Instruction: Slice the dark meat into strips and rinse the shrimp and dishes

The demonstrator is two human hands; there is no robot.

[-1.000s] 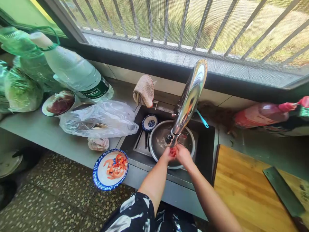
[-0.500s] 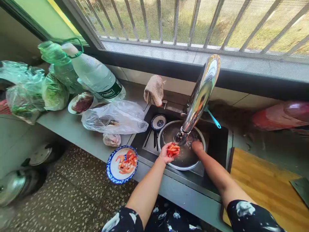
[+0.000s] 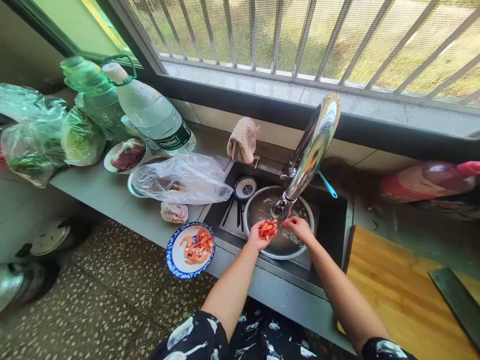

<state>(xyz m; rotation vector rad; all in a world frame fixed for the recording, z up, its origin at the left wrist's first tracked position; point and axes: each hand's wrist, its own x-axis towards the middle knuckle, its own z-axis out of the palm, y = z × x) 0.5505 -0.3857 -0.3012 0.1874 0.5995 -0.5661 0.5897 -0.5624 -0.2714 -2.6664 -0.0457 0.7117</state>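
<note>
My left hand (image 3: 258, 236) is cupped palm up over the near left rim of a metal basin (image 3: 308, 210), holding a small heap of orange shrimp (image 3: 267, 229). Just to its right, my right hand (image 3: 299, 228) is closed in a pinch above the water, with a small reddish bit, apparently a shrimp (image 3: 285, 223), at the fingertips. The basin holds cloudy water and stands in the sink under the chrome faucet (image 3: 314, 155). A blue-rimmed plate (image 3: 174, 265) with more shrimp sits at the counter's front edge, left of my left hand.
Left of the sink lie a plastic bag (image 3: 183, 180), a wrapped bundle (image 3: 174, 212), a dish of meat (image 3: 127, 154) and a large water bottle (image 3: 153, 112). A small patterned dish (image 3: 245, 188) and chopsticks (image 3: 239, 214) are beside the basin. A cutting board (image 3: 397, 280) with a cleaver (image 3: 455, 300) lies right.
My right hand has come up out of the basin water and moved left beside my left hand, with a reddish bit in its fingers. My left hand still holds its shrimp.
</note>
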